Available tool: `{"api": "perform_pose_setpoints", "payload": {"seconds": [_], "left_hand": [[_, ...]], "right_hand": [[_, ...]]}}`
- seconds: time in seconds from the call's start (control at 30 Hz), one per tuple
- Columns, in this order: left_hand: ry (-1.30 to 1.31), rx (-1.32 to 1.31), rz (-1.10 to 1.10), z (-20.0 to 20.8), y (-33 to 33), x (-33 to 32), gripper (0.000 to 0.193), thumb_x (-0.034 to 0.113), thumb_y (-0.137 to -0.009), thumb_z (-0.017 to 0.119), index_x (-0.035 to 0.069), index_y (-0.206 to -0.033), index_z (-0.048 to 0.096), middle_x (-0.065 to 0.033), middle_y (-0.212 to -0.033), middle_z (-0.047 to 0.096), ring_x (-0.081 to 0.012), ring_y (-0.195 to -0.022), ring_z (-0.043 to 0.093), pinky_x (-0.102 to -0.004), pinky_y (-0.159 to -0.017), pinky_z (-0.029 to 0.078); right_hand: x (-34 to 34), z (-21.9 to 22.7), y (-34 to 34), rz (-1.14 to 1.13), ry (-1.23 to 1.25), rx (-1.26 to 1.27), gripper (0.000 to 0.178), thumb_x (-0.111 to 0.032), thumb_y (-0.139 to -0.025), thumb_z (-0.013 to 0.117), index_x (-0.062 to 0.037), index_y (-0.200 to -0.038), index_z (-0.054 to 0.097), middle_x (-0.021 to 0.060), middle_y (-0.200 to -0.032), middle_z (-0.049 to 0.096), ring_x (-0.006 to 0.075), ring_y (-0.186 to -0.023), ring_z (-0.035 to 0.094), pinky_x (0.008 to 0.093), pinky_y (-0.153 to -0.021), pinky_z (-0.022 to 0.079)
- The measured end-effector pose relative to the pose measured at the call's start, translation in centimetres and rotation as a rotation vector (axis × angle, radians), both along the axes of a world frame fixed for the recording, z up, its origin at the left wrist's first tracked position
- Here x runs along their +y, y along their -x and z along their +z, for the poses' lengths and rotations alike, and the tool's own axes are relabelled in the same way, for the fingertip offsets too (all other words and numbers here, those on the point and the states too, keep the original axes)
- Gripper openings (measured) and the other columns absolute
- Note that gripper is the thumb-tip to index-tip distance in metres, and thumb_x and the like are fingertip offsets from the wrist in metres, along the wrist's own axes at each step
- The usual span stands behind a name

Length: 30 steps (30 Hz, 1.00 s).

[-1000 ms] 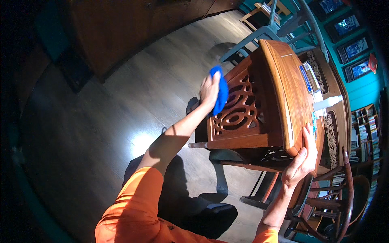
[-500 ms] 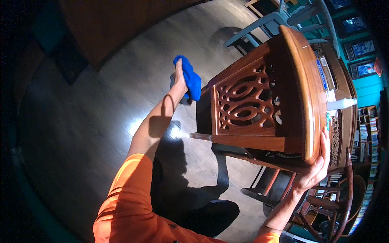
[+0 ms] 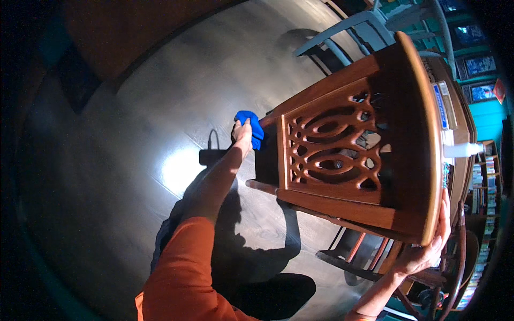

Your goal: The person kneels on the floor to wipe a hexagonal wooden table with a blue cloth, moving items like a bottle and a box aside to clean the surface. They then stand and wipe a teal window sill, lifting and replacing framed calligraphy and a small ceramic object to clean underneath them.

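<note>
A brown wooden chair [image 3: 342, 211] with an openwork carved backrest fills the middle right. In my left hand [image 3: 242, 136], a bunched blue cloth [image 3: 250, 121] is pressed close to the lower left end of the chair's back; whether it touches the wood I cannot tell. My right hand [image 3: 423, 258] grips the near corner of the chair's rounded top rail [image 3: 422, 128], its fingers lying along the far side. Just beyond that rail is a white bottle [image 3: 463, 150].
Behind the chair stands a wooden table [image 3: 465, 184] with books [image 3: 445, 104] on it. A grey-blue chair [image 3: 367, 35] is at the top right, and another wooden chair [image 3: 460, 257] at the lower right. Bookshelves [image 3: 488, 206] line the right side. A dark wooden panel [image 3: 128, 32] rises upper left.
My left hand with the blue cloth has moved down and slightly right, toward the chair. The chair looks slightly turned and shifted right in view, with my right hand still on its rail.
</note>
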State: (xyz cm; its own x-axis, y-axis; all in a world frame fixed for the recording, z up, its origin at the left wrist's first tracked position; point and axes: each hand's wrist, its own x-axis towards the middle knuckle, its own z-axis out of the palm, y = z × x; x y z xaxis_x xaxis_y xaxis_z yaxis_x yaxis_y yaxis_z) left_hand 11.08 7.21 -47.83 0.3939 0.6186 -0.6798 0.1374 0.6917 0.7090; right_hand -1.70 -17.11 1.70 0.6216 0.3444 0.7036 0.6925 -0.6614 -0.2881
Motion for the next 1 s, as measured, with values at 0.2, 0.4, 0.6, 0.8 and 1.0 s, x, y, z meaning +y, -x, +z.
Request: {"api": "perform_pose_setpoints", "payload": {"seconds": [0.2,0.4,0.6,0.8,1.0], "left_hand": [[-0.333,-0.372,-0.079,14.5,0.3,2.6,0.025,0.028,-0.090,0.062,0.003,-0.090,0.066,-0.0070,-0.076,0.067,-0.0188,-0.070,0.061,-0.0357,-0.067,0.048],[-1.041,-0.783,0.069,36.6,1.4,3.0,0.024,0.023,-0.085,0.071,0.003,-0.099,0.067,-0.0098,-0.090,0.063,-0.0247,-0.081,0.063,-0.0350,-0.075,0.049],[-1.339,-0.800,0.176,32.6,2.0,2.6,0.038,0.013,-0.080,0.072,-0.002,-0.111,0.056,-0.0188,-0.114,0.053,-0.0376,-0.105,0.052,-0.0438,-0.092,0.043],[-1.193,-0.560,-0.174,24.3,4.5,1.5,0.033,0.013,-0.083,0.069,0.001,-0.111,0.056,-0.0167,-0.098,0.051,-0.0369,-0.094,0.055,-0.0430,-0.083,0.046],[-1.515,-0.893,0.090,38.2,1.7,4.2,0.041,0.007,-0.070,0.078,-0.002,-0.103,0.055,-0.0168,-0.105,0.054,-0.0376,-0.097,0.054,-0.0416,-0.082,0.046]], "right_hand": [[-0.2,0.6,0.0,0.044,0.106,-0.010,0.052,-0.027,-0.099,0.031,0.0124,-0.126,0.050,0.0304,-0.137,0.049,0.0412,-0.130,0.046,0.0489,-0.113,0.032],[-0.2,1.3,0.6,0.020,0.182,-0.064,0.052,-0.027,-0.099,0.034,0.0144,-0.121,0.055,0.0311,-0.133,0.051,0.0415,-0.126,0.050,0.0488,-0.109,0.037],[0.4,1.3,0.5,0.108,0.134,-0.054,0.048,-0.023,-0.099,0.034,0.0137,-0.124,0.053,0.0308,-0.135,0.049,0.0401,-0.128,0.049,0.0475,-0.108,0.040],[0.5,1.6,0.6,0.032,0.181,-0.156,0.043,-0.020,-0.098,0.037,0.0101,-0.118,0.060,0.0268,-0.127,0.058,0.0379,-0.122,0.055,0.0456,-0.106,0.040],[0.3,1.4,0.9,0.015,0.192,-0.164,0.043,-0.022,-0.097,0.039,0.0083,-0.117,0.062,0.0244,-0.127,0.060,0.0375,-0.122,0.056,0.0444,-0.106,0.039]]}}
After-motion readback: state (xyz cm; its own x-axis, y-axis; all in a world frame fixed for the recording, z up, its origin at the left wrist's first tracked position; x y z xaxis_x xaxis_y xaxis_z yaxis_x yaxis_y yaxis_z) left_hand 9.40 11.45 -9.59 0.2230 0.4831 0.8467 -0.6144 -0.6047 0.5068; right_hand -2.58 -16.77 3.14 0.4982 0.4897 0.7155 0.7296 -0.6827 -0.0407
